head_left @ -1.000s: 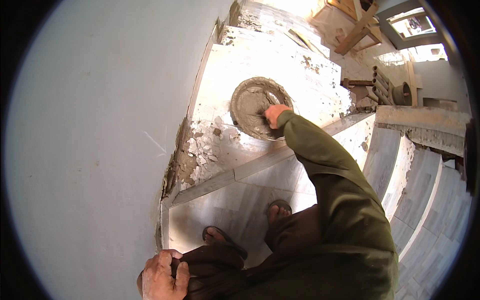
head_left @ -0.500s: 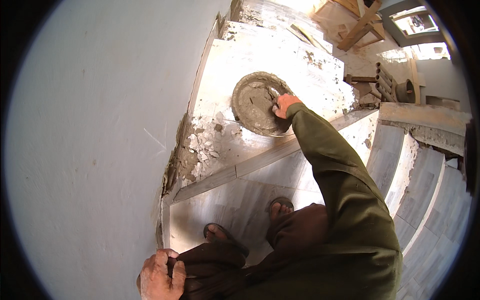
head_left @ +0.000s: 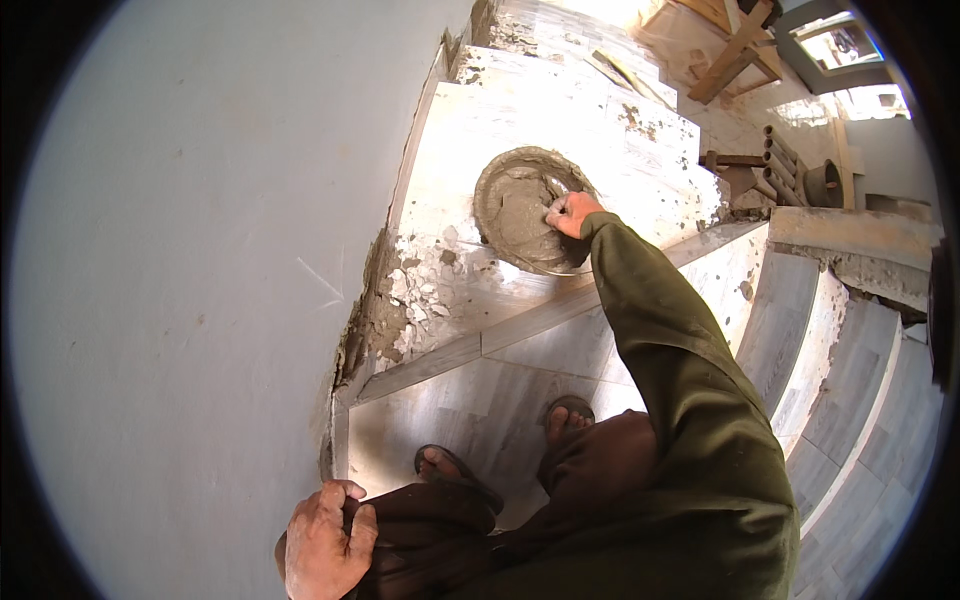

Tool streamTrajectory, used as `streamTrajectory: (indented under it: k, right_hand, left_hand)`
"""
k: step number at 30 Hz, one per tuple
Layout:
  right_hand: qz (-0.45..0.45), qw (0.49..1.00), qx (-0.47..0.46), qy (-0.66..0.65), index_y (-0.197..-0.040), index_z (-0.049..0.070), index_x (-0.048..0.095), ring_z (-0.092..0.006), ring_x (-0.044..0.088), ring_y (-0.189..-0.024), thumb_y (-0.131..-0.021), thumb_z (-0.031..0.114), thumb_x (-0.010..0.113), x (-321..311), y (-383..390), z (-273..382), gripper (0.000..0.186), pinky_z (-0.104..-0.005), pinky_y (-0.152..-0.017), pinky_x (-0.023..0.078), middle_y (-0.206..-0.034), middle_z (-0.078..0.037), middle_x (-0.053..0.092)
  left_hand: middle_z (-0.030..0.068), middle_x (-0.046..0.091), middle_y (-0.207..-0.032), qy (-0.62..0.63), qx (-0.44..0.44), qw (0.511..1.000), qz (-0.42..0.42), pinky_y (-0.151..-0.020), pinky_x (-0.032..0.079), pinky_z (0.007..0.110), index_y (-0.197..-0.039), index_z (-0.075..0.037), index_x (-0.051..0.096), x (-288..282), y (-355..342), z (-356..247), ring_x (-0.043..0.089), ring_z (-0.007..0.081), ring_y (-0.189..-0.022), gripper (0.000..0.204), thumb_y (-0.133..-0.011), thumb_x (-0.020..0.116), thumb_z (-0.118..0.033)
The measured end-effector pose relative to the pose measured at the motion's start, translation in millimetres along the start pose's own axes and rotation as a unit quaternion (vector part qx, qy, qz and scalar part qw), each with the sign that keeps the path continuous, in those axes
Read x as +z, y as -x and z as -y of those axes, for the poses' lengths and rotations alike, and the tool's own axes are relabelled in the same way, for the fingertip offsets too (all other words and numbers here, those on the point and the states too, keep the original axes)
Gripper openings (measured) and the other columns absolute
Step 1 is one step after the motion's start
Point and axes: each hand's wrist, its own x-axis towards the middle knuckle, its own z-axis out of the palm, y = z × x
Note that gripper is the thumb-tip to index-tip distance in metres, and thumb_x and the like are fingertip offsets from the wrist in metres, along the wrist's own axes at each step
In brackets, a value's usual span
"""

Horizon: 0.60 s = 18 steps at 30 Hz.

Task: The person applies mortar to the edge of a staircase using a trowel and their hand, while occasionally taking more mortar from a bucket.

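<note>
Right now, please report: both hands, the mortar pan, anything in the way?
Right hand at mortar, grip unclear. Left hand against trousers. Pan on pale step. Chips left of pan, not blocking.

Viewed from the wearer's head through the left of two side-by-side fisheye lenses, the scene is faced steeply downward; the left hand [head_left: 328, 545] is caught close at the lower edge, the round pan [head_left: 485, 205] farther off above centre; the pale wall [head_left: 190, 290] is taken in at left, the tiled steps [head_left: 850, 375] at right.
</note>
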Motion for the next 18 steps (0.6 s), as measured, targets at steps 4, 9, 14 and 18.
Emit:
streamTrajectory:
  k: [4,9,14,18]
  right_hand:
    - [-0.019,0.998,-0.027,-0.06,-0.087,0.011,0.071,-0.0313,0.064,-0.087,-0.077,0.035,0.064,5,-4,16,0.027,-0.0386,-0.08,0.049,-0.087,-0.016,0.068]
    - [-0.095,0.98,-0.141,-0.106,-0.09,0.004,0.07,-0.026,0.065,-0.084,-0.079,0.028,0.062,-6,-1,-18,0.027,-0.0365,-0.078,0.048,-0.088,-0.015,0.069]
    - [-0.019,0.966,-0.079,-0.247,-0.08,0.003,0.061,-0.0091,0.048,-0.058,-0.082,0.016,0.057,-23,16,25,0.014,-0.0264,-0.053,0.041,-0.064,0.0,0.054]
    - [-0.057,0.96,-0.217,-0.166,-0.082,0.002,0.063,-0.0101,0.048,-0.059,-0.082,0.016,0.056,-40,34,56,0.015,-0.0255,-0.055,0.041,-0.07,-0.001,0.057]
  left_hand:
    - [0.018,0.059,-0.076,-0.02,-0.006,1.0,-0.017,-0.066,0.044,0.043,-0.092,-0.002,0.053,-3,6,4,0.056,0.0388,-0.072,0.016,-0.08,0.058,-0.012]
    - [0.0168,0.061,-0.071,-0.021,-0.002,1.0,-0.01,-0.066,0.046,0.046,-0.092,-0.003,0.054,5,-5,8,0.059,0.0379,-0.07,0.018,-0.079,0.059,-0.015]
    - [0.0164,0.061,-0.073,0.004,0.034,0.999,0.019,-0.065,0.047,0.044,-0.09,-0.003,0.055,9,0,11,0.059,0.037,-0.071,0.016,-0.079,0.06,-0.014]
    - [0.0162,0.058,-0.069,0.012,0.086,0.995,0.043,-0.063,0.045,0.044,-0.09,-0.003,0.055,16,-1,3,0.058,0.037,-0.068,0.016,-0.08,0.059,-0.014]
